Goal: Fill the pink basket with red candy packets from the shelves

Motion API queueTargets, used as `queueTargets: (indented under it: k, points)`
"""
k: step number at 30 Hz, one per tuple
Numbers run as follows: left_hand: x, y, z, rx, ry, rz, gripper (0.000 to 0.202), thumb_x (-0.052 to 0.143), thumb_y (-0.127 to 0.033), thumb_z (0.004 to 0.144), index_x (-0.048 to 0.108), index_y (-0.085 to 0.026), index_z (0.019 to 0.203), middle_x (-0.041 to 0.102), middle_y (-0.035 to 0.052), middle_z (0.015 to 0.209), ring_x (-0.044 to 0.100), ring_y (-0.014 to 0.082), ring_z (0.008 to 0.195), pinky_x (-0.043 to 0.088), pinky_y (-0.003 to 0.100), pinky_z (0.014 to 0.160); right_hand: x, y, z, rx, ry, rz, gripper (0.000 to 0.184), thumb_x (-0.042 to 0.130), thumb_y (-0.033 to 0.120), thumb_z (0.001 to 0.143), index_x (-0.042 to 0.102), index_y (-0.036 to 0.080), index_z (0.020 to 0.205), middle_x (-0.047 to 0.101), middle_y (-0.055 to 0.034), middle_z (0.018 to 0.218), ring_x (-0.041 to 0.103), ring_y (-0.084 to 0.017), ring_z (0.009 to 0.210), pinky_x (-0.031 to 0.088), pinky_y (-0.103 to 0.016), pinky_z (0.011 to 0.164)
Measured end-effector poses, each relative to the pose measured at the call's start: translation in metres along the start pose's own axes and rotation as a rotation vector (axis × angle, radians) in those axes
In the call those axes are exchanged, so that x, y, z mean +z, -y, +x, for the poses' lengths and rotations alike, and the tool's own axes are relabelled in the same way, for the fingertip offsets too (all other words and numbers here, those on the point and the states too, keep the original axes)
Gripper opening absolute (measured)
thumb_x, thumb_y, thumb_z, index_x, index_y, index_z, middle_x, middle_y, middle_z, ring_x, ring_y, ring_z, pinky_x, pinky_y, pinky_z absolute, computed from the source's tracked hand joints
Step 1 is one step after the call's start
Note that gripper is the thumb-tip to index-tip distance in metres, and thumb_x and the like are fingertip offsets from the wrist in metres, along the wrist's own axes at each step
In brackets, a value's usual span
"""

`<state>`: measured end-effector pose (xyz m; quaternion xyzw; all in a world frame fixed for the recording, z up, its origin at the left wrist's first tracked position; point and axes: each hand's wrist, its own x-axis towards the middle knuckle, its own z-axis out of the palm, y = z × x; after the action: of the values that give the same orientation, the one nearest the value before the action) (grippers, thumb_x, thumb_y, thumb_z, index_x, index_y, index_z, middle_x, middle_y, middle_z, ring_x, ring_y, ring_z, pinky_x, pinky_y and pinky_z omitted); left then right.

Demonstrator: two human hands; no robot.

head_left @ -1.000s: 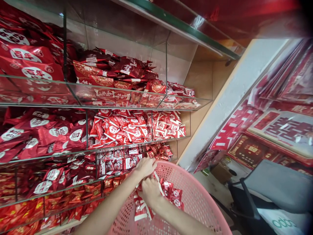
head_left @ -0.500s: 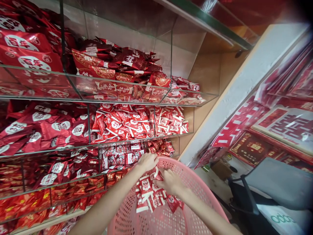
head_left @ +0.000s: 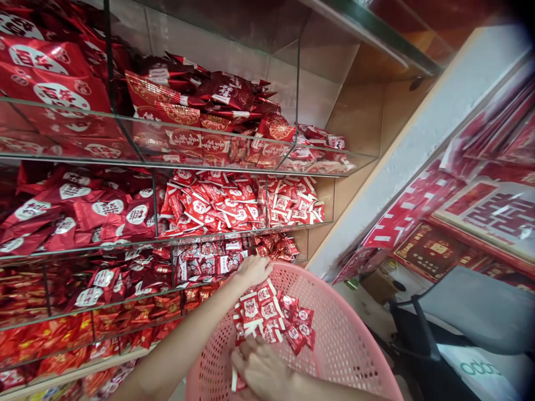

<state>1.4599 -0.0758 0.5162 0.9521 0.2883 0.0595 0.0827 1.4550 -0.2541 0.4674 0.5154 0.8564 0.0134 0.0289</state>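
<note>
My left hand (head_left: 256, 271) is closed over the far left rim of a pink perforated plastic basket (head_left: 346, 317). Inside the basket lies a small heap of red-and-white wrapped candies (head_left: 261, 309), white-edged and printed with characters. Several plainer red wrapped candies (head_left: 300, 326) lie just to their right. Down at the near side of the heap, my right hand (head_left: 265, 367) has its fingers curled over a red-and-white candy (head_left: 237, 380) that sticks out from under it. The fingertips are partly hidden.
Glass-fronted shelves (head_left: 209, 167) full of red packets stand ahead and to the left, with a glass shelf edge (head_left: 376, 36) overhead. A white wall edge (head_left: 376, 167) rises to the right. Beyond it are red decorations (head_left: 418, 200) and a dark chair (head_left: 480, 312).
My right hand has moved from the heap's right side towards me and to the left, uncovering the plainer red candies. My left hand stays at the rim. The view has shifted slightly.
</note>
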Motion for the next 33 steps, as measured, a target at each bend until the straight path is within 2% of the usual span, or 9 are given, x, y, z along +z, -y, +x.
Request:
queueTargets:
  k: [3, 6, 8, 11, 13, 20, 23, 29, 33]
  points:
    - [-0.001, -0.001, 0.000, -0.012, 0.007, -0.001, 0.050, 0.015, -0.042, 0.085, 0.060, -0.019, 0.086, 0.065, 0.0089, 0.084, 0.061, 0.0199, 0.077, 0.045, 0.032, 0.070, 0.005, 0.003, 0.004, -0.128, -0.055, -0.061, 0.019, 0.051, 0.031, 0.077, 0.047, 0.016, 0.088, 0.059, -0.0059, 0.079, 0.053, -0.019, 0.077, 0.044, -0.032, 0.069]
    - [-0.001, -0.001, -0.001, -0.028, 0.013, -0.004, 0.050, 0.016, -0.043, 0.085, 0.060, -0.019, 0.088, 0.065, 0.0088, 0.085, 0.061, 0.0194, 0.078, 0.044, 0.032, 0.071, 0.004, -0.002, 0.006, -0.125, -0.082, -0.079, 0.009, 0.047, 0.024, 0.080, 0.047, 0.017, 0.086, 0.057, -0.0037, 0.079, 0.051, -0.017, 0.078, 0.043, -0.030, 0.068]
    - [-0.001, -0.002, -0.002, -0.030, 0.016, -0.009, 0.051, 0.016, -0.043, 0.085, 0.060, -0.019, 0.089, 0.065, 0.0089, 0.085, 0.061, 0.0196, 0.079, 0.044, 0.032, 0.071, 0.004, -0.007, 0.006, -0.115, -0.076, -0.081, 0.014, 0.049, 0.030, 0.080, 0.047, 0.018, 0.087, 0.056, -0.0034, 0.080, 0.050, -0.017, 0.078, 0.043, -0.030, 0.069]
    - [-0.001, -0.002, -0.002, -0.030, 0.019, -0.017, 0.051, 0.015, -0.043, 0.085, 0.060, -0.019, 0.089, 0.065, 0.0091, 0.085, 0.061, 0.0201, 0.078, 0.044, 0.032, 0.070, 0.007, -0.015, 0.001, -0.122, -0.059, -0.060, 0.040, 0.053, 0.052, 0.072, 0.049, 0.017, 0.089, 0.055, -0.0047, 0.083, 0.049, -0.020, 0.081, 0.043, -0.033, 0.072]
    - [-0.001, -0.002, -0.002, -0.031, 0.019, -0.020, 0.051, 0.015, -0.043, 0.085, 0.059, -0.018, 0.089, 0.065, 0.0092, 0.085, 0.061, 0.0200, 0.078, 0.044, 0.032, 0.070, 0.010, -0.019, -0.004, -0.108, -0.036, -0.018, 0.049, 0.054, 0.058, 0.067, 0.050, 0.016, 0.092, 0.055, -0.0052, 0.085, 0.049, -0.021, 0.083, 0.042, -0.034, 0.074]
    - [0.002, 0.000, -0.001, -0.021, 0.017, -0.020, 0.050, 0.015, -0.043, 0.085, 0.059, -0.019, 0.090, 0.065, 0.0082, 0.084, 0.060, 0.0193, 0.078, 0.044, 0.032, 0.070, 0.010, -0.027, -0.012, -0.066, 0.017, 0.088, 0.041, 0.055, 0.043, 0.071, 0.048, 0.017, 0.102, 0.055, -0.0043, 0.091, 0.050, -0.019, 0.083, 0.042, -0.031, 0.073]
    - [0.003, 0.000, -0.001, -0.019, 0.010, -0.021, 0.051, 0.014, -0.044, 0.085, 0.058, -0.019, 0.089, 0.064, 0.0089, 0.083, 0.060, 0.0201, 0.077, 0.045, 0.033, 0.069, 0.005, -0.027, -0.013, -0.114, 0.006, 0.051, 0.041, 0.053, 0.040, 0.073, 0.046, 0.017, 0.106, 0.056, -0.0051, 0.091, 0.049, -0.020, 0.085, 0.041, -0.031, 0.075]
    - [0.002, 0.000, -0.001, -0.029, 0.015, -0.027, 0.052, 0.013, -0.045, 0.085, 0.058, -0.019, 0.088, 0.064, 0.0078, 0.082, 0.060, 0.0188, 0.074, 0.045, 0.031, 0.067, 0.001, -0.026, -0.018, -0.206, -0.045, 0.040, 0.028, 0.049, 0.033, 0.078, 0.048, 0.018, 0.102, 0.057, -0.0042, 0.099, 0.048, -0.019, 0.089, 0.039, -0.031, 0.082]
    - [-0.001, -0.001, -0.001, -0.027, 0.013, -0.015, 0.052, 0.014, -0.045, 0.085, 0.058, -0.019, 0.089, 0.064, 0.0087, 0.084, 0.060, 0.0199, 0.076, 0.045, 0.032, 0.068, 0.010, -0.025, -0.017, -0.118, -0.076, -0.001, 0.019, 0.044, 0.025, 0.082, 0.050, 0.018, 0.098, 0.056, -0.0036, 0.092, 0.048, -0.019, 0.088, 0.040, -0.033, 0.082]
